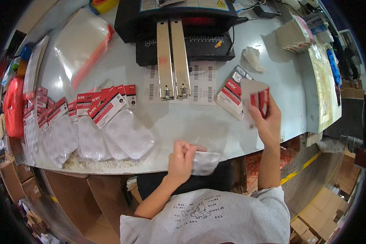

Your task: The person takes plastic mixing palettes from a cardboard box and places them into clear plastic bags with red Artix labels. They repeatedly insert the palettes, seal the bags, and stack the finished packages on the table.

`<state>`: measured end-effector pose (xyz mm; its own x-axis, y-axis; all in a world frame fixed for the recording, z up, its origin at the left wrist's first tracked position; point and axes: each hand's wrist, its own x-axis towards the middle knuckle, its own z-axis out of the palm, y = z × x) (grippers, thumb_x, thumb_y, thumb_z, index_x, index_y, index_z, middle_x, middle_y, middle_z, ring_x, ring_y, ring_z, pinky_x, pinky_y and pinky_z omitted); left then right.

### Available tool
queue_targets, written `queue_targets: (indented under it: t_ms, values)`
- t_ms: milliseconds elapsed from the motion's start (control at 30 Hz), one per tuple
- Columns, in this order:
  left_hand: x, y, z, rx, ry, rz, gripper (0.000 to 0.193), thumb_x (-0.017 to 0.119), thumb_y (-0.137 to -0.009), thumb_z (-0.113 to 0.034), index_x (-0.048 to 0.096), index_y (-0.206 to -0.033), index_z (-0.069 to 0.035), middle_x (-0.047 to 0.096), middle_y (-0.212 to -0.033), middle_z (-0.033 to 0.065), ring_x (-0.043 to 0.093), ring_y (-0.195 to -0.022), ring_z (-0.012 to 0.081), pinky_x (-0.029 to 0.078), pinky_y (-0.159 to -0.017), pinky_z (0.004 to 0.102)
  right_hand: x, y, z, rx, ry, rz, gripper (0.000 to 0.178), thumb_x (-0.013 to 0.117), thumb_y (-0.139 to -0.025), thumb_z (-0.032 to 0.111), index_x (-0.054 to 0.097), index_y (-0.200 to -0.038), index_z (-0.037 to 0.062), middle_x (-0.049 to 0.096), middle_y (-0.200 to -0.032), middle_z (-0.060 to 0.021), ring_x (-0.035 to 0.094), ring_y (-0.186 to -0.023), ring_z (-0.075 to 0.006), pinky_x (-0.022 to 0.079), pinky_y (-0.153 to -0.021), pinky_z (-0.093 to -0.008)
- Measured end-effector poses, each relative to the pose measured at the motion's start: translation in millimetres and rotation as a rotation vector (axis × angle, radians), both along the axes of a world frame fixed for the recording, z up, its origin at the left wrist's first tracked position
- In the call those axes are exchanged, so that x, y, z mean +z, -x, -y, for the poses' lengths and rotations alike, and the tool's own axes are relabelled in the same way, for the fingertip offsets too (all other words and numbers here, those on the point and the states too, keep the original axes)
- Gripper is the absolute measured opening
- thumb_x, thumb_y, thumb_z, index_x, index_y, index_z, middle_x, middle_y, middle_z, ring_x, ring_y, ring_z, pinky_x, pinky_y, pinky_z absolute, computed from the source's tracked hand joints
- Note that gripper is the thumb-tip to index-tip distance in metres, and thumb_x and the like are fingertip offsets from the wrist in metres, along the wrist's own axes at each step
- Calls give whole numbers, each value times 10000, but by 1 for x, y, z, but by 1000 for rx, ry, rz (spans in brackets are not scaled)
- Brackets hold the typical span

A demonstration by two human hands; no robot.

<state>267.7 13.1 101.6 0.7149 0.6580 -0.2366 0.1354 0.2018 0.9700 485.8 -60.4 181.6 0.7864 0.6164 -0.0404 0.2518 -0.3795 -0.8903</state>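
Observation:
My left hand [180, 163] is closed on the edge of a clear plastic pouch [206, 163] with something whitish in it, just over the near edge of the table. My right hand [269, 122] grips a red and white header card [259, 101], which is folded and partly blurred. Directly left of that card lies a stack of similar header cards [230, 96]. Further left, several finished-looking packs [128, 132], clear pouches topped with red cards, overlap in a row along the near edge. What exactly the pouches contain is hard to make out.
A black machine [179, 12] with two metal rails [165, 61] stands at the back, above a printed label sheet [203, 85]. Clear plastic bags [79, 44] lie back left. Crumpled white material [253, 59] and a stack of cards [293, 36] are back right. Cardboard boxes [69, 195] stand below.

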Motion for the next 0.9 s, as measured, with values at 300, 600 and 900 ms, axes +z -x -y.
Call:
queue_targets:
  t_ms: [300,600,900]
  values:
    - [56,16,-26,38,332,5,285,568,-871,-18,483,-1131,60,676,-937,153,642,-842,157,490,-785,245,20,45,-26,619,251,-137,308,688,-808,245,604,-1010,29,615,-704,-133,587,-598,-208,460,-581,-310]
    - [62,23,-39,64,458,-79,170,572,-902,-80,581,-1013,49,684,-916,84,614,-801,78,475,-711,194,22,52,-34,580,190,-71,308,712,-789,266,608,-929,12,614,-710,-149,572,-583,-250,454,-567,-301]
    - [61,23,-31,99,26,-215,127,617,-884,-136,648,-901,-13,613,-644,-3,405,-532,21,335,-480,191,18,54,-39,683,154,-67,267,700,-782,243,606,-911,29,608,-708,-145,596,-616,-298,453,-564,-333]
